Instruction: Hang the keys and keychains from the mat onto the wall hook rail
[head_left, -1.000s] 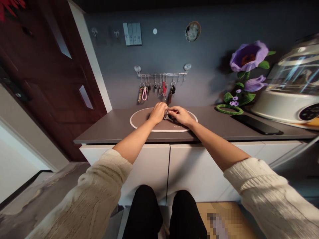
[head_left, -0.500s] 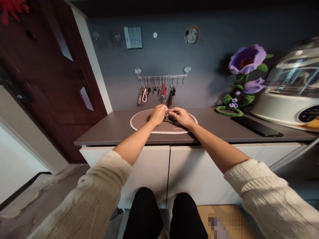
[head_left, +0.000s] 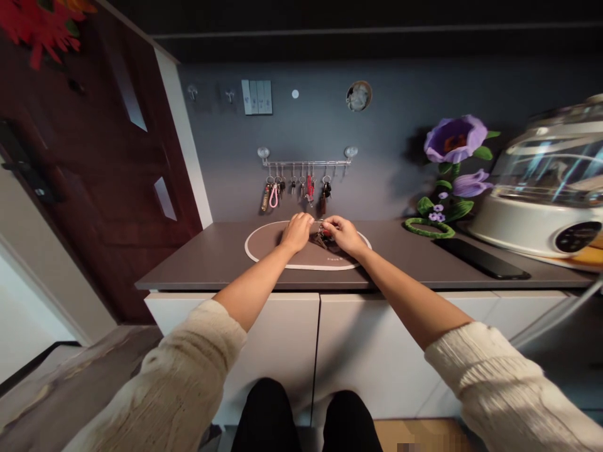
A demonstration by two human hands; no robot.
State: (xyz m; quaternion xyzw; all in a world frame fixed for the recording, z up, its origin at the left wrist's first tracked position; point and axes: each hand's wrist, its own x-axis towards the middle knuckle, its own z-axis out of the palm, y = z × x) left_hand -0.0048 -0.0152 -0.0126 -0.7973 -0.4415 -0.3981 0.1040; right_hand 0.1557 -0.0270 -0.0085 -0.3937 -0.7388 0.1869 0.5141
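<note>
Both hands are over an oval brown mat (head_left: 264,246) with a pale border on the counter. My right hand (head_left: 343,233) pinches a bunch of keys (head_left: 321,238), which hangs below its fingertips with a bit of red among the metal. Just to the left, my left hand (head_left: 298,232) is closed, its fingers curled with the tips close to the key ring. Whatever it grips is hidden behind its fingers. Behind the hands, several key sets (head_left: 277,191) hang from a clear hook rail (head_left: 308,163) on the wall.
A black phone (head_left: 480,258) lies on the counter (head_left: 188,267) at the right. Beyond it are a purple crocheted flower (head_left: 455,141) with a green base and a large white appliance (head_left: 532,220) with a clear cover. A dark red door (head_left: 103,188) stands at the left.
My hands have drawn slightly apart, and more of the keys shows beneath my right fingers. The view has tilted up a little, so everything sits lower.
</note>
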